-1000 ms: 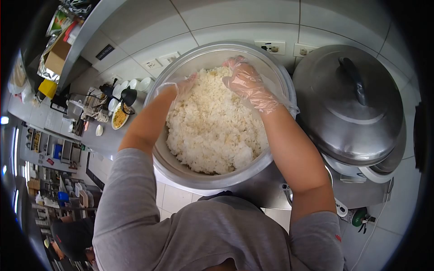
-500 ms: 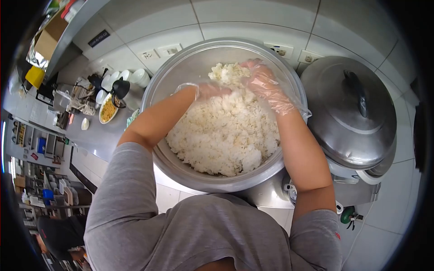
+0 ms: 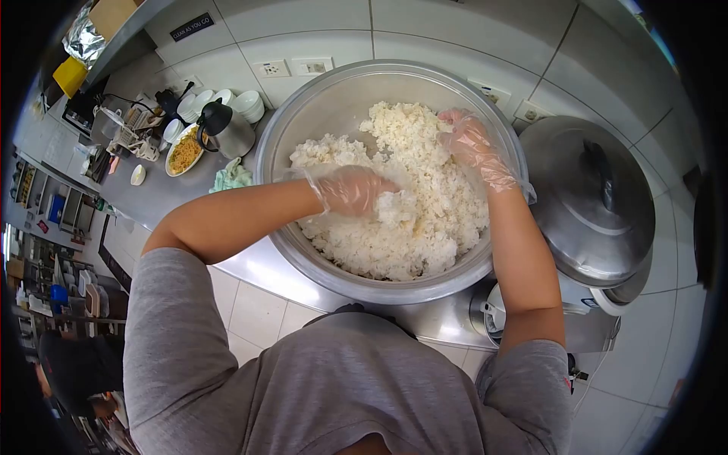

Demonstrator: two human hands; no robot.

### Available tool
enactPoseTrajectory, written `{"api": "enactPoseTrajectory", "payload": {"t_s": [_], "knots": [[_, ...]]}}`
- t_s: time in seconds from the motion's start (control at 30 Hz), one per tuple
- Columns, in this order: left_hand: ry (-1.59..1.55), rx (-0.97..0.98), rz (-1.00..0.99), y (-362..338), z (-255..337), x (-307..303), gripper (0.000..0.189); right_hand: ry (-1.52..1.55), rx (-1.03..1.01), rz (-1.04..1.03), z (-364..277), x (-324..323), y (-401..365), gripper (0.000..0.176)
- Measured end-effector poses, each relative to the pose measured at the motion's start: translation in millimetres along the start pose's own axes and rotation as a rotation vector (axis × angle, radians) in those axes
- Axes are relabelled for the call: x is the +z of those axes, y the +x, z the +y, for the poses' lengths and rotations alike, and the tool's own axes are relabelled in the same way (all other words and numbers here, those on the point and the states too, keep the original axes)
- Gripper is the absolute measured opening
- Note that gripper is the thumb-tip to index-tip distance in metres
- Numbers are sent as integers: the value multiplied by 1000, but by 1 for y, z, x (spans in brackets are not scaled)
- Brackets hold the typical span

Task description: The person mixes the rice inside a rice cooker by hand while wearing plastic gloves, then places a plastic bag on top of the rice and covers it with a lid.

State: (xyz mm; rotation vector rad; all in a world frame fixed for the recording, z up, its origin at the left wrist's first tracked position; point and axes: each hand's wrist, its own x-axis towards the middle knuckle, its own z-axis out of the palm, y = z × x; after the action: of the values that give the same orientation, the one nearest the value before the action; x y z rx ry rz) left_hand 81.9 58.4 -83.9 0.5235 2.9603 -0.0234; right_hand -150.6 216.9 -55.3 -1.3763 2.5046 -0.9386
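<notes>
A large, round metal pot (image 3: 303,262) holds a heap of white cooked rice (image 3: 432,189). My left hand (image 3: 353,191), in a clear plastic glove, is closed on a clump of rice near the middle, its fingertips slightly blurred. Toward the pot's far right wall, my right hand (image 3: 472,144) wears a similar glove. Its fingers curl against the rice beside it, and part of their grip is hidden. Some bare metal shows at the back of the pot.
A lidded steel cooker (image 3: 584,205) stands close on the right. On the left counter are a thermal jug (image 3: 227,130), a plate of noodles (image 3: 184,152), a green cloth (image 3: 231,176) and stacked white cups (image 3: 248,106). Another person (image 3: 80,371) is at lower left.
My left hand has moved down and toward me through the rice, leaving a gap behind it. My right hand stays near the far right side. The head view has shifted.
</notes>
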Motion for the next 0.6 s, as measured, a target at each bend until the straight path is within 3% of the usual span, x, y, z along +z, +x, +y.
{"api": "enactPoseTrajectory", "payload": {"t_s": [0.03,0.1,0.17,0.23,0.3,0.37,0.43,0.47,0.53,0.57,0.6], "knots": [[2,6,2,-1,3,-16,60,17,-1,-6,-1,-3,-2,43],[-194,-297,-6,-2,7,-43,60,20,-1,-8,-9,-6,-7,44],[-190,-319,124,0,-17,-30,63,186,221,-117,-29,-11,-8,50],[-197,-348,254,4,-32,-39,67,106,180,-175,-43,-17,-6,56],[-268,-569,-49,11,-43,-51,78,28,142,-247,-51,-20,7,61],[-152,-634,-98,15,-42,-54,79,3,258,-403,-42,-20,35,74],[-33,-705,-148,7,-54,-63,81,39,330,-432,-4,-2,71,76],[-181,-679,-49,-3,-60,-71,76,100,410,-459,13,13,89,79],[-353,-658,66,-11,-77,-66,73,92,353,-501,29,46,126,81],[-429,-661,256,-10,-88,-61,70,109,303,-535,31,57,137,82],[-502,-661,438,-9,-96,-54,68,104,385,-497,-7,65,131,77]]}}
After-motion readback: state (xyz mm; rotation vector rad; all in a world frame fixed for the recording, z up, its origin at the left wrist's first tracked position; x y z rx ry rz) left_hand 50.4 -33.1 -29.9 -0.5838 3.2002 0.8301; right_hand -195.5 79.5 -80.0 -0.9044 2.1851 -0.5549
